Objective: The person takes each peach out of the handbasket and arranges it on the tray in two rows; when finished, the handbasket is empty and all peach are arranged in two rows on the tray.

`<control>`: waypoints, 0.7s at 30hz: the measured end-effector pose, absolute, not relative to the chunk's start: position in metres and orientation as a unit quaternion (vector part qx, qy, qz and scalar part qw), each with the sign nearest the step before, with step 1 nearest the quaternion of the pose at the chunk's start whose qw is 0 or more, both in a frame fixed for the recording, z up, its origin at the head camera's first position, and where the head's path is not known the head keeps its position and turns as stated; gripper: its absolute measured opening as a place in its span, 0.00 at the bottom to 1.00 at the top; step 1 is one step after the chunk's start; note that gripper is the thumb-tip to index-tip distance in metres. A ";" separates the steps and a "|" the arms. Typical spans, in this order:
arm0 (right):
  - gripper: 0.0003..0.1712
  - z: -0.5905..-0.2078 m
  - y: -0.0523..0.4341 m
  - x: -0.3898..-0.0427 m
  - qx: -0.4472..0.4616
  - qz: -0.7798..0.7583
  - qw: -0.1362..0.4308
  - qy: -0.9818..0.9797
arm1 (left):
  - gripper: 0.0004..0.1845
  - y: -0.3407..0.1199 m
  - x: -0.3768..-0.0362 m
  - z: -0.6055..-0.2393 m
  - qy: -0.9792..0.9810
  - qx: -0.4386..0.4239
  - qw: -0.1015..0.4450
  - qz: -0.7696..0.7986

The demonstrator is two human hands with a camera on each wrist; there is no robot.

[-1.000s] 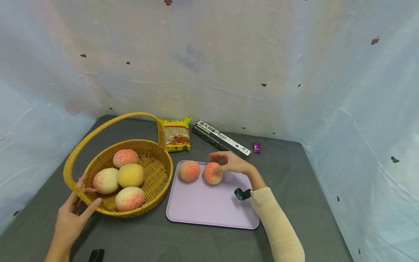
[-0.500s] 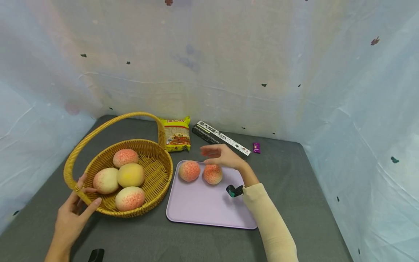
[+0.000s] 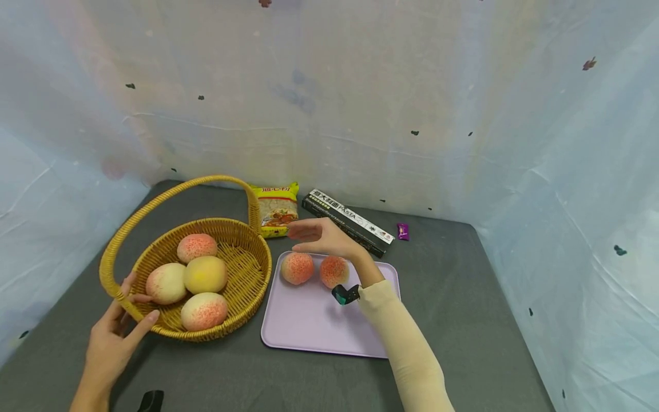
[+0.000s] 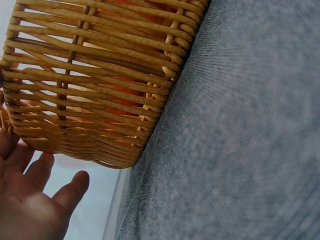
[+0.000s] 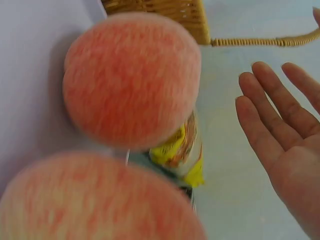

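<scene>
Right hand [image 3: 321, 236] has been lifted off the tray [image 3: 309, 326] peaches [image 3: 315, 269], fingers spread, holding nothing, frame centre. Two peaches are placed on tray; four are left in the basket [image 3: 257, 269], steadied at lower left by left hand [image 3: 110, 343].

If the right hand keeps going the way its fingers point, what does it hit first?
Probably the basket: the open right hand points left above the tray's far edge, toward the basket rim and handle base. Depth is unclear; it might pass over.
</scene>
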State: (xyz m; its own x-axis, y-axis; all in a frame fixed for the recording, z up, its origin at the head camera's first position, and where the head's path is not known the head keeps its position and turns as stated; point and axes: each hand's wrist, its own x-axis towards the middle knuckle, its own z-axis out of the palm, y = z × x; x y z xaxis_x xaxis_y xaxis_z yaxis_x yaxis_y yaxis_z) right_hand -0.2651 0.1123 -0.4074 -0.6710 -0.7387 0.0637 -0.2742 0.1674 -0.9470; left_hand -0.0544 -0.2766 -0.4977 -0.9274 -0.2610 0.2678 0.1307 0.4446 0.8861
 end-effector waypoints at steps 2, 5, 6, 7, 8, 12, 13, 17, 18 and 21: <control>0.31 -0.405 0.105 -0.264 -0.349 -0.543 0.214 0.733 | 0.43 -0.277 -0.055 -0.498 -0.828 0.042 0.187 -0.527; 0.31 -0.404 0.093 -0.263 -0.359 -0.544 0.216 0.727 | 0.43 -0.277 -0.056 -0.499 -0.827 0.047 0.186 -0.529; 0.32 -0.403 0.089 -0.262 -0.362 -0.546 0.219 0.722 | 0.43 -0.277 -0.056 -0.499 -0.826 0.049 0.186 -0.529; 0.32 -0.403 0.085 -0.262 -0.368 -0.547 0.222 0.718 | 0.43 -0.277 -0.056 -0.499 -0.826 0.051 0.185 -0.529; 0.32 -0.402 0.081 -0.261 -0.373 -0.550 0.226 0.712 | 0.43 -0.278 -0.056 -0.500 -0.827 0.051 0.185 -0.529; 0.33 -0.396 0.064 -0.259 -0.393 -0.539 0.243 0.704 | 0.43 -0.278 -0.055 -0.499 -0.828 0.052 0.186 -0.526; 0.33 -0.394 0.060 -0.259 -0.399 -0.529 0.243 0.708 | 0.43 -0.278 -0.055 -0.499 -0.828 0.052 0.186 -0.526; 0.33 -0.387 0.044 -0.258 -0.423 -0.484 0.241 0.727 | 0.43 -0.278 -0.056 -0.499 -0.828 0.053 0.187 -0.527; 0.33 -0.385 0.040 -0.257 -0.430 -0.479 0.240 0.727 | 0.43 -0.277 -0.056 -0.499 -0.827 0.053 0.187 -0.527; 0.33 -0.383 0.030 -0.256 -0.442 -0.471 0.244 0.723 | 0.43 -0.277 -0.057 -0.499 -0.827 0.052 0.185 -0.528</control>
